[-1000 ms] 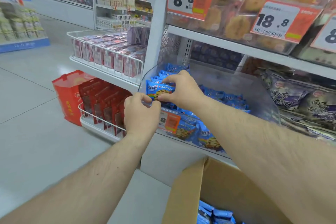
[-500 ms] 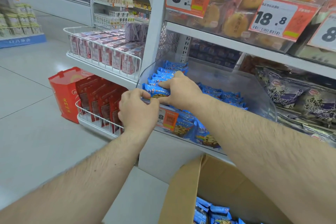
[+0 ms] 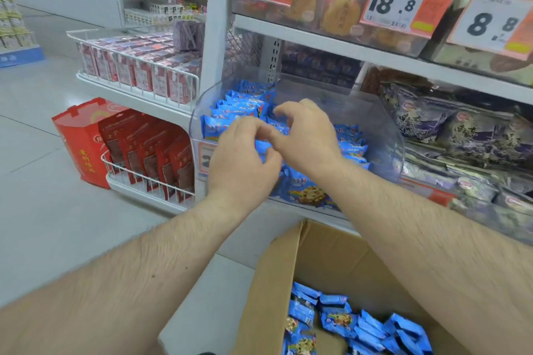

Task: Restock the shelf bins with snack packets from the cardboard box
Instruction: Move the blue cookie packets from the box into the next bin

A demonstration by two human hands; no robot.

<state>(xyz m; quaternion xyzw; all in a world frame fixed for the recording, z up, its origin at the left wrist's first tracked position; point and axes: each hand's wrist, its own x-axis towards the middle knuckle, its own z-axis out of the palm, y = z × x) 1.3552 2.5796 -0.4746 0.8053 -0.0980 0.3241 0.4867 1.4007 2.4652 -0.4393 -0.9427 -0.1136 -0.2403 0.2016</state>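
Restocking a supermarket aisle, a person leans over a clear shelf bin (image 3: 383, 135) with 2 bare hands meeting above its rows of blue snack packets (image 3: 239, 104). At far left, red pouches (image 3: 150, 158) stand in a wire rack, well apart from the work. The left hand (image 3: 242, 164) hovers with fingers curled at the bin's front edge; whether it pinches a packet cannot be told, since blur and the knuckles hide the fingertips. Just beside it, the right hand (image 3: 305, 138) arches over the rows, fingers bent and loose, seemingly holding nothing. The front packets stand upright and close to the low lip, so a careless brush could likely tip them out onto the floor. Lower right, the cardboard box (image 3: 323, 256) holds more blue packets awaiting transfer.
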